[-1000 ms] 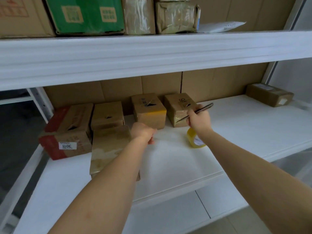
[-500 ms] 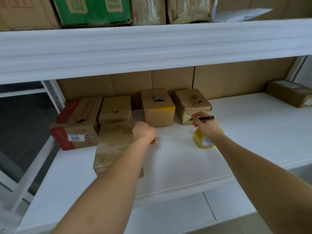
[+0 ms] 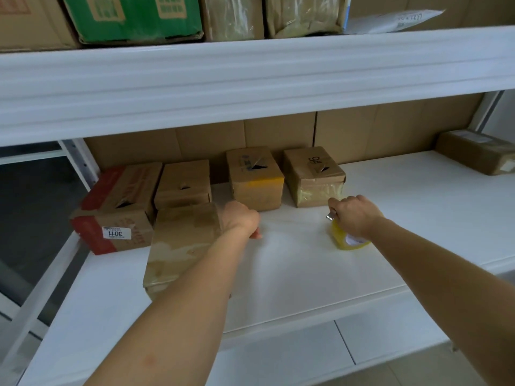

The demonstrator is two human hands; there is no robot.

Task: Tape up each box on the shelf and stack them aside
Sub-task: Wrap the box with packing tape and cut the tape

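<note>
Boxes line the back of the white shelf (image 3: 390, 218), with one taped box (image 3: 184, 243) pulled forward under your left forearm. Your left hand (image 3: 241, 218) curls over its far right corner. Your right hand (image 3: 355, 215) grips a metal-tipped tool (image 3: 330, 217), resting on the yellow tape roll (image 3: 347, 240).

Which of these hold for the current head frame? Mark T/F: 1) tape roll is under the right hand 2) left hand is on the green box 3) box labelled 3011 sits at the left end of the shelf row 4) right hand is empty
1) True: the yellow tape roll lies on the white shelf just under the right hand.
2) False: the left hand grips the near brown box; the green box sits on the upper shelf.
3) True: the red-edged box labelled 3011 is leftmost.
4) False: it holds a metal-tipped tool.
</note>
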